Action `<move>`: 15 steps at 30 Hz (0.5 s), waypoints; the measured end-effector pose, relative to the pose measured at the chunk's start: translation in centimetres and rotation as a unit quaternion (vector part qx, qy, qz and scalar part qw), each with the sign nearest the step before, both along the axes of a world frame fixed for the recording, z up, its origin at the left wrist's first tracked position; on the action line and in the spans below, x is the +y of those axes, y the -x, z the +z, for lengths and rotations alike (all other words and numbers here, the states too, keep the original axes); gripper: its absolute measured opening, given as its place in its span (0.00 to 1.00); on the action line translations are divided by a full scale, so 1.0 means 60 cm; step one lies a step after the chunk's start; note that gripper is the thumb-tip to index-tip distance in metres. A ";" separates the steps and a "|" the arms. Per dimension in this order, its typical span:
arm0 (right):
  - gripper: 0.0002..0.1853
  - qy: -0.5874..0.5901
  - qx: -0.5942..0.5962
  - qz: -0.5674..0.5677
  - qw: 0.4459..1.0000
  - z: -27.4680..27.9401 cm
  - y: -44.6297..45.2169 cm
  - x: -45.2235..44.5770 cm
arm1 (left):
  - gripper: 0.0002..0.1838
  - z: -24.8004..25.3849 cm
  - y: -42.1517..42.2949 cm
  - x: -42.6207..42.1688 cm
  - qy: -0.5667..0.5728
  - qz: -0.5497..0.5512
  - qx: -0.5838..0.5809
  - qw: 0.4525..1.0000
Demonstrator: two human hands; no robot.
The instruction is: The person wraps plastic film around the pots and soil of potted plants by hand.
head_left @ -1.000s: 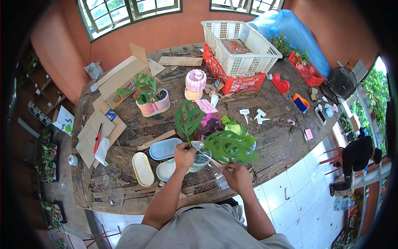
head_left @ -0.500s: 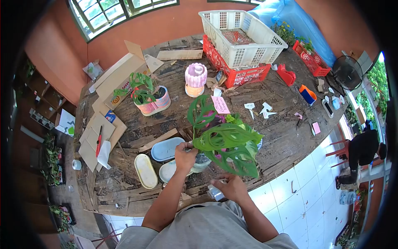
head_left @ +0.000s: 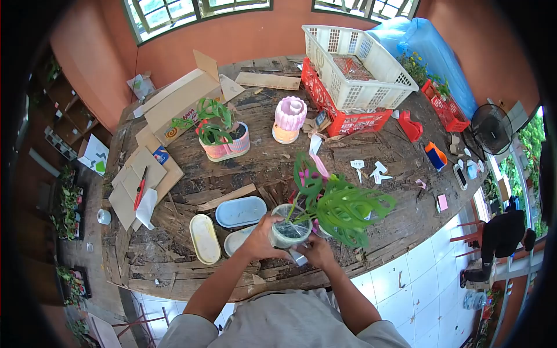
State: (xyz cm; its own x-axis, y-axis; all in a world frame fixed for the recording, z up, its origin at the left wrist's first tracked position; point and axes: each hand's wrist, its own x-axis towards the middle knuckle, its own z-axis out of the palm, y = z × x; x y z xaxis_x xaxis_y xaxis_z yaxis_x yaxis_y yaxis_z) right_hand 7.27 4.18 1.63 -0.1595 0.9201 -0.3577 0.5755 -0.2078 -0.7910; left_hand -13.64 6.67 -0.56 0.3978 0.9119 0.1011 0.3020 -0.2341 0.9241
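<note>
My left hand (head_left: 262, 240) is wrapped round the side of a pale pot (head_left: 288, 233) holding a plant. The plant's large, split green leaves (head_left: 354, 210) lean to the right over the table. My right hand (head_left: 318, 253) is closed on a small, clear-whitish object (head_left: 298, 257) at the pot's lower right; its kind is hard to make out. Left of the pot lie a blue oval tray (head_left: 241, 210), a cream oval tray (head_left: 205, 239) and a whitish tray (head_left: 237, 239), partly covered by my left forearm.
A potted plant in a pastel planter (head_left: 225, 148) and a pink fluted pot (head_left: 290, 116) stand farther back. Flattened cardboard with a red cutter (head_left: 140, 188) lies left. A white crate (head_left: 362, 69) rests on a red one. White plant labels (head_left: 379, 172) lie right; a person (head_left: 500, 240) is beyond.
The plant's leaves have tipped to the right, exposing the pot's top. My left hand has moved onto the pot's side, and my right hand has brought the small clear object up to it.
</note>
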 end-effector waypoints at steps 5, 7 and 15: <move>0.14 0.013 0.090 0.018 0.996 -0.089 -0.018 0.001 | 0.51 -0.063 -0.041 0.007 -0.064 0.116 -0.072 0.989; 0.15 -0.031 0.113 -0.009 0.993 -0.062 -0.009 0.002 | 0.48 -0.042 -0.057 0.004 -0.088 0.151 -0.077 0.982; 0.18 0.123 0.250 0.103 0.955 0.075 -0.003 -0.027 | 0.46 0.094 0.012 -0.003 -0.181 0.210 -0.192 0.941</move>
State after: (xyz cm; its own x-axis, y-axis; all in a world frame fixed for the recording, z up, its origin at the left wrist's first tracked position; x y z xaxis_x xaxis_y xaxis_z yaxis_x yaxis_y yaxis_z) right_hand 7.42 2.54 6.13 -0.5353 0.7489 -0.3907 0.1880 -0.3453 -0.9195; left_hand -14.37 6.49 5.11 -0.1201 0.8585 0.4986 0.0975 -0.4896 0.8665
